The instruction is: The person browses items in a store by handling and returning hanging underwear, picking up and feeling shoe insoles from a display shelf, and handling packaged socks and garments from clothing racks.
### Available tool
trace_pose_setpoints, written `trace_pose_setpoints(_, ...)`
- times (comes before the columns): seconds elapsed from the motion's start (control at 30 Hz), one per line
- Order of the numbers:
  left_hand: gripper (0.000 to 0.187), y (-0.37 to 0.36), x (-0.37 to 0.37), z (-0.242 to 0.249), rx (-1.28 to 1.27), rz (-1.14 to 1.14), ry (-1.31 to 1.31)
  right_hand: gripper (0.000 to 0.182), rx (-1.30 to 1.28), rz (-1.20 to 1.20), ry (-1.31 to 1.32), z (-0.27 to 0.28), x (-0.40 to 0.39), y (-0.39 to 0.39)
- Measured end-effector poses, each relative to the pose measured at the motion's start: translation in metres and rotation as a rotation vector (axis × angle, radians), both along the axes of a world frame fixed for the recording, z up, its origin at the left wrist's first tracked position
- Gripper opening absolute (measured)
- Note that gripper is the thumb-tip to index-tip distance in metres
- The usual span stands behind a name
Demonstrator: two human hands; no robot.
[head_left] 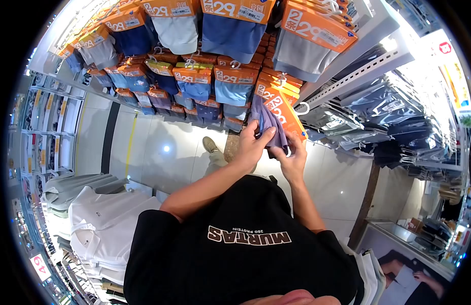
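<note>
A pack of purple-grey underwear (pixel 272 121) with an orange card header (pixel 285 113) is held in front of my chest, tilted. The card is printed with "29" and has a white plastic hook (pixel 301 109). My left hand (pixel 254 144) pinches the folded fabric between thumb and fingers from the left side. My right hand (pixel 293 156) grips the lower right part of the pack, its fingertips at the fabric and the card's edge. Some of the fingers are hidden behind the cloth.
Ahead, similar orange-headed packs (pixel 234 84) hang in rows. Folded dark garments (pixel 408 134) fill a rack to the right. White polo shirts (pixel 101 223) hang at the lower left, with shelves (pixel 50 127) beyond. Pale floor tiles (pixel 167 152) lie below; one shoe (pixel 209 145) shows there.
</note>
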State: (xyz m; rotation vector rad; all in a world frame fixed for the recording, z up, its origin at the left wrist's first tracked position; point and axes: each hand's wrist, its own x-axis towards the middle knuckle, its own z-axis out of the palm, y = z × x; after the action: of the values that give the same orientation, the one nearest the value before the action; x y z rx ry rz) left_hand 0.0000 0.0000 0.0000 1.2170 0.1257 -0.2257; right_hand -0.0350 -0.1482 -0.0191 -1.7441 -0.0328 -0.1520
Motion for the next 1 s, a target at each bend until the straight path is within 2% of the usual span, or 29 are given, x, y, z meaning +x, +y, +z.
trace_pose_setpoints(0.07, 0.029, 0.001, -0.004, 0.007, -0.167, -0.097, 0.098, 0.037, 0.279, -0.066, 0.176, 0.003, -0.002, -0.007)
trace_pose_setpoints(0.1, 0.028, 0.022, -0.006, 0.008, -0.152, -0.087, 0.119, 0.031, 0.374, -0.097, 0.180, -0.003, -0.001, 0.013)
trace_pose_setpoints(0.17, 0.026, 0.023, -0.005, 0.001, -0.245, -0.087, 0.145, 0.032, 0.586, -0.105, 0.223, -0.008, 0.007, 0.010)
trace_pose_setpoints(0.27, 0.023, 0.017, -0.011, 0.000, -0.374, -0.060, 0.239, 0.029, 0.778, -0.164, 0.362, -0.002, 0.003, 0.002)
trace_pose_setpoints(0.37, 0.021, 0.028, -0.010, -0.012, -0.372, -0.046, 0.243, 0.025, 0.871, -0.239, 0.386, 0.006, 0.007, 0.009)
trace_pose_setpoints(0.47, 0.021, 0.032, -0.011, -0.013, -0.325, -0.043, 0.234, 0.026, 0.841, -0.196, 0.391, -0.020, 0.006, 0.000)
trace_pose_setpoints(0.57, 0.021, 0.022, -0.011, -0.003, -0.292, -0.020, 0.233, 0.030, 0.718, -0.148, 0.342, -0.019, 0.001, 0.004)
trace_pose_setpoints(0.7, 0.022, 0.014, -0.007, -0.008, -0.182, -0.019, 0.160, 0.047, 0.376, 0.027, 0.130, 0.007, -0.005, 0.014)
trace_pose_setpoints(0.73, 0.022, 0.013, -0.005, -0.009, -0.192, -0.023, 0.139, 0.055, 0.380, 0.054, 0.118, 0.011, -0.004, 0.015)
trace_pose_setpoints(0.83, 0.022, 0.014, -0.008, -0.015, -0.209, -0.042, 0.107, 0.052, 0.350, 0.026, 0.216, 0.020, -0.007, 0.019)
trace_pose_setpoints(0.87, 0.022, 0.016, -0.008, -0.017, -0.211, -0.050, 0.097, 0.044, 0.297, -0.022, 0.152, 0.012, -0.006, 0.018)
trace_pose_setpoints(1.0, 0.024, 0.017, -0.017, -0.008, -0.243, -0.087, 0.211, 0.036, 0.538, -0.141, 0.295, -0.002, -0.002, 0.009)
